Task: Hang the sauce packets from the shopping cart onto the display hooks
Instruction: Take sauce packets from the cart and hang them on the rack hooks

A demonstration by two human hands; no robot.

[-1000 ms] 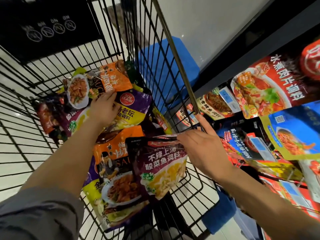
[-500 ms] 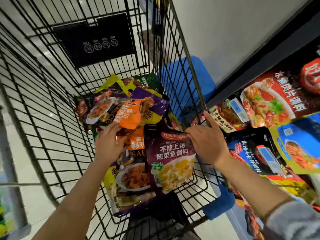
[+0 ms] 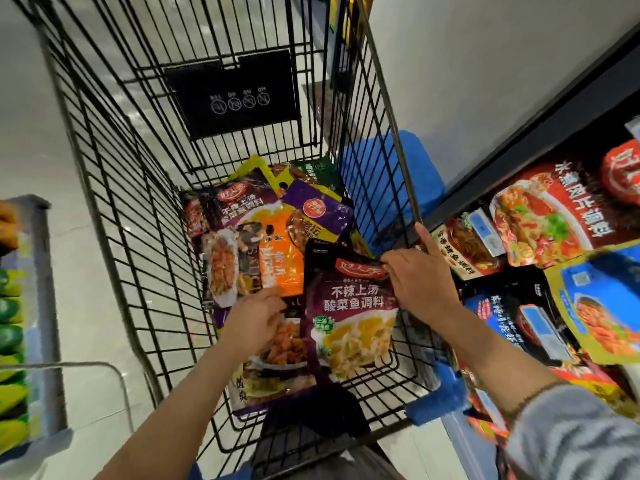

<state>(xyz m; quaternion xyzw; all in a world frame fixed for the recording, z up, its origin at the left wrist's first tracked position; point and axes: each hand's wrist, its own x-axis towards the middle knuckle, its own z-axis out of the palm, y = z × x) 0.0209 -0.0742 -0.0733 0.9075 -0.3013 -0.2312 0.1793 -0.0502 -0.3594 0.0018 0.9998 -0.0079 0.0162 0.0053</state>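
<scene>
A black wire shopping cart (image 3: 145, 258) holds a heap of several sauce packets. My right hand (image 3: 420, 284) pinches the top edge of a purple packet with yellow fish-soup picture (image 3: 349, 313) inside the cart's near right corner. My left hand (image 3: 254, 323) rests on the pile, fingers curled on the lower edge of an orange packet (image 3: 278, 263). Under my left hand lies a packet showing a plate of fried food (image 3: 277, 368). Other packets, one purple with a red seal (image 3: 317, 213), lie farther back. Sauce packets hang on the display (image 3: 540, 223) at the right.
The display rack's dark top rail (image 3: 540, 133) runs diagonally at right, close to the cart's side. A blue block (image 3: 408, 168) sits on the floor past the cart. A shelf with green and yellow goods (image 3: 14, 341) stands at the left. A black warning plate (image 3: 235, 95) hangs on the cart's far wall.
My left hand has drawn back toward me from the far packets to the orange one. The right hand keeps its pinch on the purple packet, lifted slightly. The view has tilted up.
</scene>
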